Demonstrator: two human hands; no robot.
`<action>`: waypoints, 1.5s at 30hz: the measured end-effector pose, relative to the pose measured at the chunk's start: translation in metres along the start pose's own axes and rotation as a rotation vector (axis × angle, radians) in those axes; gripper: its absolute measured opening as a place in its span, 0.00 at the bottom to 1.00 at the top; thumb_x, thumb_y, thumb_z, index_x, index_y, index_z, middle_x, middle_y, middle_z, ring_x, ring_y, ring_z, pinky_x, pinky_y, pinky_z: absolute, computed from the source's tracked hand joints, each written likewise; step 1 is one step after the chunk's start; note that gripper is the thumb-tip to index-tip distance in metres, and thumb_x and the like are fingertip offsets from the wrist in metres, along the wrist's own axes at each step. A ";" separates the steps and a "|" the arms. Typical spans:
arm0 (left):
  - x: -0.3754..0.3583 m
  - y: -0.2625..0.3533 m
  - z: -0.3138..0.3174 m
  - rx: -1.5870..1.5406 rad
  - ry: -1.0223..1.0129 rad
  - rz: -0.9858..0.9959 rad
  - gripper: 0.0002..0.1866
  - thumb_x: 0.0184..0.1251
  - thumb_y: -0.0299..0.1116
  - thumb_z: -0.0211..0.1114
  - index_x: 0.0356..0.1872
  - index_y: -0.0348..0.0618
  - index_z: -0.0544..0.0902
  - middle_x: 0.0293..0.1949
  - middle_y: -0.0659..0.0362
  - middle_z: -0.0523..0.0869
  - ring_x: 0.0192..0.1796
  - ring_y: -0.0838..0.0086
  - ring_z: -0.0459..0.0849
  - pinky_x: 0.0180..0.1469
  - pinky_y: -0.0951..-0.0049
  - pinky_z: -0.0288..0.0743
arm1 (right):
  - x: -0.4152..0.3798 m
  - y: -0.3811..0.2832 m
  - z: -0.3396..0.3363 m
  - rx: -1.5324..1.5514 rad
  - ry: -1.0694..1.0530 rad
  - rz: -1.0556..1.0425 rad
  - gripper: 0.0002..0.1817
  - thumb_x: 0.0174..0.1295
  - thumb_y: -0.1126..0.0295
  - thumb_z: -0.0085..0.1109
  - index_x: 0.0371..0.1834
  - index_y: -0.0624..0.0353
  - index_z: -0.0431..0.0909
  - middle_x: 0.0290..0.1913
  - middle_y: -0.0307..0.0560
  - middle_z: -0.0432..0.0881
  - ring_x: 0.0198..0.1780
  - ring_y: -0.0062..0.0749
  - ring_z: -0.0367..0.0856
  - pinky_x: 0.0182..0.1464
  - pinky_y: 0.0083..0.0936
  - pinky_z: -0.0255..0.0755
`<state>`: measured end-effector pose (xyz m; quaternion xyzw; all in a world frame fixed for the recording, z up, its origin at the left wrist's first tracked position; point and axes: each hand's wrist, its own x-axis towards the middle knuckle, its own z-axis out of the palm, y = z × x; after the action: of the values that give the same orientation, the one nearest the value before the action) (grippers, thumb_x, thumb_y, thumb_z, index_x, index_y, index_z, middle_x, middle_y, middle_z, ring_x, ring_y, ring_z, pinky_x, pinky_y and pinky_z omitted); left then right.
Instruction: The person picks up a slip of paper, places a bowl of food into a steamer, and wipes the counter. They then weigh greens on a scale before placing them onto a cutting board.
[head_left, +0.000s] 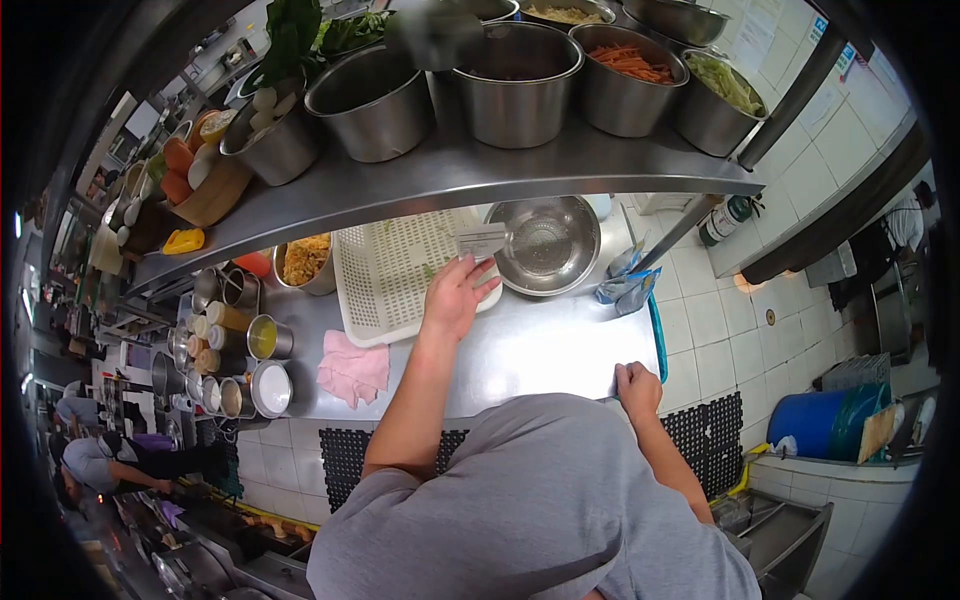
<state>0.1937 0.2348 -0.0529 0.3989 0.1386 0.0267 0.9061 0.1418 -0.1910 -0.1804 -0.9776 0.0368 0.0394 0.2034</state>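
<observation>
My left hand (460, 298) is raised over the front right part of a white perforated plastic basket (365, 262). At its fingertips is a small printed paper slip (482, 240), apparently pinched there; the exact grip is partly hidden. Some green scraps lie in the basket. Just right of that hand stands a steel colander bowl (547, 247). My right hand (638, 388) is closed at the front right edge of the steel table (540, 350); whatever lies inside its fingers does not show.
Overhead, a steel shelf (400, 195) carries several steel pots, one with shredded carrot (628, 63). A pink cloth (353, 368), a pot of crumbly orange food (305, 262) and sauce containers are left. Blue-grey packets (630, 288) lie right. Another person (95, 460) works far left.
</observation>
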 end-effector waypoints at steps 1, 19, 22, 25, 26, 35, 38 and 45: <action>-0.001 0.002 0.002 0.002 0.000 -0.002 0.22 0.91 0.36 0.55 0.78 0.39 0.74 0.73 0.49 0.81 0.74 0.56 0.80 0.75 0.45 0.78 | 0.000 -0.001 0.000 -0.004 -0.004 0.004 0.24 0.75 0.48 0.66 0.37 0.61 0.90 0.33 0.62 0.92 0.37 0.63 0.92 0.45 0.54 0.84; 0.015 0.018 -0.014 -0.021 -0.025 -0.034 0.25 0.93 0.40 0.47 0.78 0.34 0.72 0.71 0.43 0.83 0.68 0.51 0.86 0.63 0.48 0.86 | 0.001 0.003 0.004 0.011 0.015 -0.010 0.23 0.74 0.49 0.67 0.34 0.61 0.90 0.32 0.62 0.91 0.36 0.64 0.91 0.43 0.55 0.83; 0.058 0.004 -0.072 0.028 0.212 0.059 0.24 0.90 0.35 0.50 0.77 0.33 0.72 0.66 0.42 0.83 0.59 0.52 0.88 0.52 0.54 0.89 | 0.000 0.007 0.009 0.018 0.085 -0.059 0.22 0.71 0.51 0.69 0.31 0.62 0.89 0.31 0.61 0.90 0.35 0.64 0.90 0.42 0.55 0.83; 0.068 0.000 -0.106 -0.021 0.441 -0.047 0.28 0.89 0.38 0.52 0.81 0.33 0.68 0.68 0.42 0.81 0.58 0.52 0.87 0.53 0.56 0.89 | -0.002 0.008 0.009 0.065 0.087 -0.085 0.22 0.71 0.52 0.69 0.30 0.61 0.89 0.29 0.60 0.89 0.32 0.63 0.88 0.41 0.55 0.82; 0.055 0.001 -0.095 0.069 0.452 -0.026 0.31 0.88 0.39 0.54 0.84 0.36 0.63 0.68 0.43 0.80 0.59 0.51 0.87 0.57 0.55 0.88 | -0.001 0.009 0.008 0.055 0.069 -0.074 0.22 0.71 0.52 0.69 0.30 0.62 0.89 0.29 0.60 0.89 0.33 0.62 0.89 0.42 0.54 0.82; -0.011 -0.029 -0.014 0.498 0.259 0.050 0.44 0.80 0.37 0.67 0.88 0.33 0.55 0.57 0.51 0.87 0.52 0.68 0.90 0.48 0.66 0.87 | -0.004 0.005 0.008 0.037 0.047 -0.065 0.23 0.73 0.50 0.68 0.30 0.61 0.87 0.30 0.60 0.90 0.33 0.60 0.90 0.41 0.52 0.82; -0.038 -0.050 0.020 0.591 0.137 -0.030 0.43 0.79 0.37 0.70 0.86 0.33 0.60 0.51 0.53 0.89 0.46 0.69 0.90 0.44 0.68 0.86 | -0.006 -0.001 0.007 0.032 0.034 -0.056 0.23 0.73 0.51 0.69 0.29 0.62 0.87 0.29 0.59 0.89 0.33 0.60 0.89 0.40 0.51 0.81; -0.069 -0.084 0.035 1.018 -0.176 0.001 0.33 0.78 0.42 0.72 0.78 0.38 0.77 0.50 0.54 0.91 0.46 0.71 0.89 0.47 0.67 0.84 | -0.006 0.006 0.008 0.031 0.046 -0.072 0.23 0.74 0.51 0.69 0.30 0.62 0.88 0.28 0.59 0.89 0.32 0.59 0.89 0.39 0.50 0.81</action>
<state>0.1318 0.1417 -0.0755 0.7901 0.0570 -0.0774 0.6054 0.1345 -0.1928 -0.1889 -0.9757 0.0071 0.0090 0.2189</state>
